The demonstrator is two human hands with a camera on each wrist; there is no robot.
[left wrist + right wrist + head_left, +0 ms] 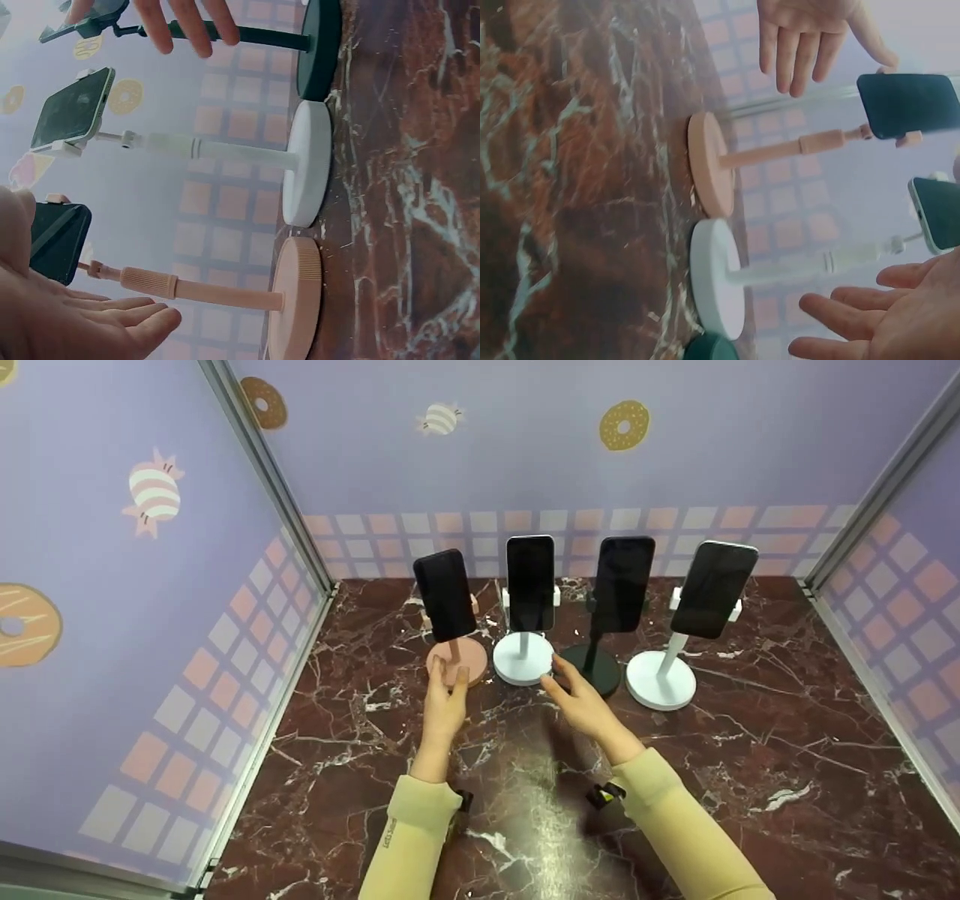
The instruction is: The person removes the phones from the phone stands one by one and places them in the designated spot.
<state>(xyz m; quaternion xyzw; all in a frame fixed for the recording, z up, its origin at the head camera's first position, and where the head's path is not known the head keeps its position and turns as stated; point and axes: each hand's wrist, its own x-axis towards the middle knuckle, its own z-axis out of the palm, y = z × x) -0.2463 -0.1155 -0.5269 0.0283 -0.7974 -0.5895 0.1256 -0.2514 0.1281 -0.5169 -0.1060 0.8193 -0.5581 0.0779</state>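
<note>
Several phone stands line up in a row, each holding a phone. My left hand (445,705) hovers in front of the pink stand (472,660), fingers extended and holding nothing; its fingertips overlap the round base in the head view. My right hand (583,703) has its fingers spread loosely between the white stand (517,667) and the dark green stand (606,679), and holds nothing. In the left wrist view, air shows between the left hand (97,319) and the pink post (225,295). The right wrist view has the right hand (900,315) beside the white post (780,270).
A second white stand (660,682) with a phone (714,589) ends the row at the right. Below lies a dark red marbled tabletop (337,810). Purple patterned panels (517,457) enclose the back and both sides, with metal strips along their corners.
</note>
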